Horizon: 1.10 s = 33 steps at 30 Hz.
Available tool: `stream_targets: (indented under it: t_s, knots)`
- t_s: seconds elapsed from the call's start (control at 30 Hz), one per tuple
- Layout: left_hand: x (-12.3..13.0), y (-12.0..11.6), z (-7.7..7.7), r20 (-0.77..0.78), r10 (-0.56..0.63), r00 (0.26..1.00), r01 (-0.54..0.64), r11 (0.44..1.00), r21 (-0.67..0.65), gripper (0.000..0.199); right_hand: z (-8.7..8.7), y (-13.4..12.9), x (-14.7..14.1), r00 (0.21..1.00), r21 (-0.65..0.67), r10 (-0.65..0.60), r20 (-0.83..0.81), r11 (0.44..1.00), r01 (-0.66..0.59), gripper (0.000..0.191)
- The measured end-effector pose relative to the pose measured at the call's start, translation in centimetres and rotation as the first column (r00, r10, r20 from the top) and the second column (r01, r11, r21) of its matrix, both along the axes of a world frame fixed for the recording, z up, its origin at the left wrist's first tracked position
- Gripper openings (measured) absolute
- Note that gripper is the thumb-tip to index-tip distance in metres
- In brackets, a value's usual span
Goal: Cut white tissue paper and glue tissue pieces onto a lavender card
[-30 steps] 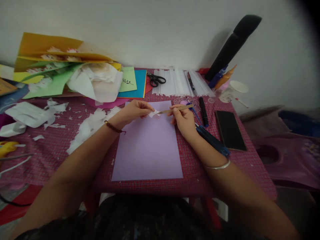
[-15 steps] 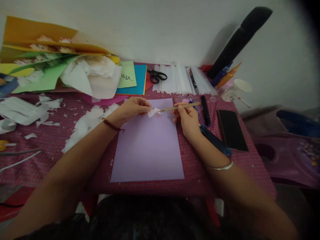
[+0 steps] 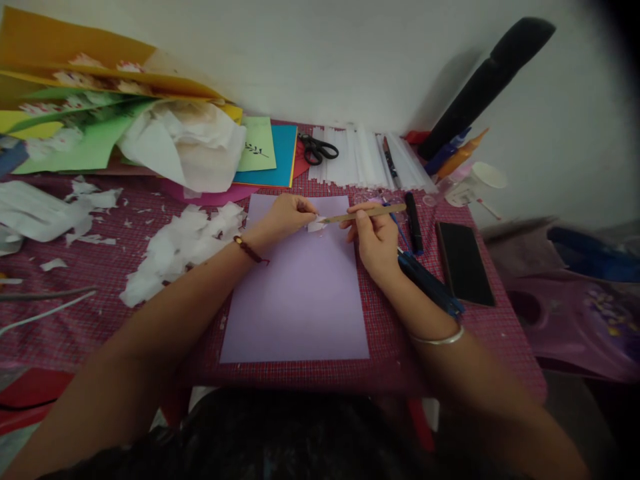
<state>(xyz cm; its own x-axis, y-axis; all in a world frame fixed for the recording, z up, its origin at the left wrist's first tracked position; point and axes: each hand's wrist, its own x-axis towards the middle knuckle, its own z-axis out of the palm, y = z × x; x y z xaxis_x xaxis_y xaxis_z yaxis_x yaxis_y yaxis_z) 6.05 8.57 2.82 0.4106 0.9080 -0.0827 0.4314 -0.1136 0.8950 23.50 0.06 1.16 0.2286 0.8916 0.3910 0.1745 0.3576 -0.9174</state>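
Note:
My left hand (image 3: 290, 217) pinches a small piece of white paper (image 3: 316, 227) over the upper part of a purple sheet (image 3: 300, 300). In my right hand (image 3: 375, 237) is a thin, flat wooden stick (image 3: 373, 212), held like a pen, with its tip at the white piece. Whether the tip touches the paper or lies just above it, I cannot make out. Left of the sheet lies a heap of torn white paper pieces (image 3: 175, 247), partly behind my left forearm.
Black scissors (image 3: 317, 150), a row of clear plastic sleeves (image 3: 355, 160) and coloured papers (image 3: 283, 153) lie along the back. A marker (image 3: 413, 220), a phone (image 3: 465, 260) and a white cup (image 3: 480, 183) are on the right. Paper flowers (image 3: 75, 100) stand at the left.
My left hand has shifted right, closer to the stick's tip, and more of the torn paper heap shows. The view has moved slightly; my right hand keeps its hold on the stick.

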Motion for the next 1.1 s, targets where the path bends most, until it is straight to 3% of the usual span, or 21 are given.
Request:
stream_targets:
  t_s: [0.4, 0.57, 0.67, 0.87, 1.0, 1.1]
  knots:
    - [0.2, 0.1, -0.7, 0.005, -0.042, 0.999, 0.042, 0.998, 0.041, 0.012, -0.1, 0.1, 0.2, 0.966, -0.064, 0.022, 0.256, 0.998, -0.006, 0.031]
    - [0.0, 0.6, -1.6, 0.17, 0.156, 0.973, -0.162, 0.987, 0.02, 0.016, 0.1, 0.1, 0.4, 0.916, -0.032, 0.047, 0.398, 0.999, -0.038, 0.026]
    - [-0.2, 0.7, -1.8, 0.249, 0.217, 0.944, -0.212, 0.976, -0.044, 0.013, 0.2, 0.1, 0.4, 0.898, -0.038, 0.061, 0.436, 0.998, -0.049, 0.025]
    - [-0.3, 0.4, -1.5, 0.271, 0.228, 0.935, -0.218, 0.974, -0.066, 0.014, 0.1, 0.1, 0.2, 0.946, -0.063, 0.045, 0.321, 0.998, -0.026, 0.028]
    - [-0.7, 0.7, -0.7, 0.359, 0.281, 0.89, -0.212, 0.952, -0.22, 0.013, -0.1, 0.4, 0.4, 0.997, -0.084, -0.035, 0.073, 0.996, 0.041, 0.028]
    - [-2.3, 1.7, 0.9, 0.441, 0.328, 0.835, -0.203, 0.93, -0.307, 0.009, -0.3, 0.7, 0.9, 0.992, -0.154, -0.09, -0.092, 0.985, 0.075, 0.028]
